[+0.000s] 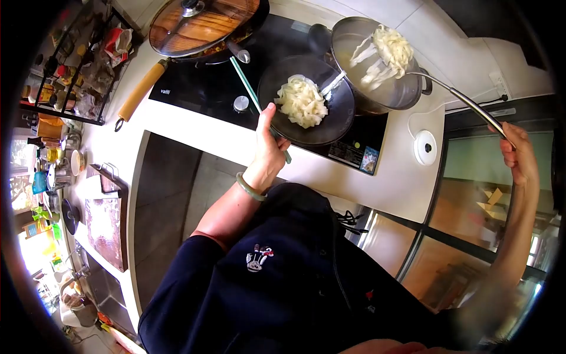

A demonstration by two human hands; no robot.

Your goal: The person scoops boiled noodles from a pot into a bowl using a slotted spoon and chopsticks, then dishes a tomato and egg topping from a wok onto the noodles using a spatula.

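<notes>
My left hand (271,146) is closed around the near left edge of a dark bowl (337,121) and a pair of green chopsticks (246,82). White noodles (302,100) lie in the bowl. At the right, my right hand (517,150) grips the long metal handle of a ladle (466,99). The ladle's head is heaped with more noodles (392,52) and hangs over a steel pot (407,97) of cloudy liquid; some noodles trail down toward the pot. The bowl is beside the pot, near its left rim.
A pan (143,91) with a wooden handle and a lid (203,26) stands at the upper left of the black cooktop (194,88). A white round lid-like object (425,147) lies on the right counter. At the far left are a spice rack (65,112) and a board (106,227).
</notes>
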